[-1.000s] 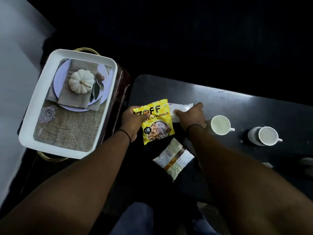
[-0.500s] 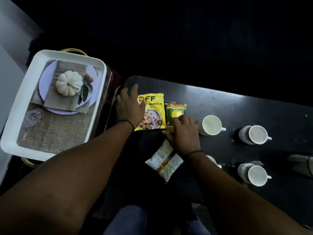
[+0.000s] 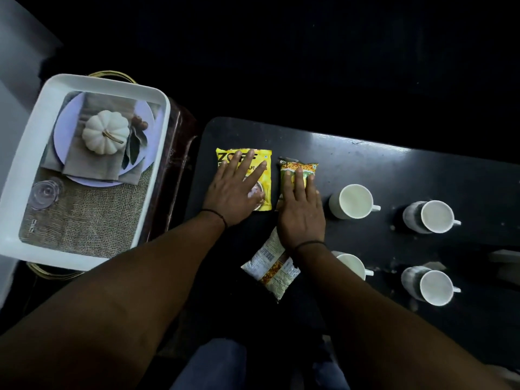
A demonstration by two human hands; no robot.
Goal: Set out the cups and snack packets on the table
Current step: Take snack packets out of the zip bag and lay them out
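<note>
A yellow snack packet (image 3: 266,173) lies flat on the black table (image 3: 394,170), and my left hand (image 3: 235,192) rests on it, palm down with fingers spread. Beside it to the right lies a smaller yellow-green packet (image 3: 298,166), under the flat fingers of my right hand (image 3: 302,212). A white packet with a barcode (image 3: 270,266) lies near the table's front edge, below my right wrist. Several white cups stand to the right: one (image 3: 353,201) next to my right hand, another (image 3: 432,216) beyond it, one (image 3: 430,285) in front, and one (image 3: 351,264) partly hidden by my right forearm.
A white tray (image 3: 31,161) sits on a stand to the left of the table, printed with a pumpkin, plate and burlap picture. My knees show below the table's front edge. The surroundings behind the table are dark.
Both hands laid the yellow packet and the yellow-green packet down side by side on the table and now lie flat on top of them.
</note>
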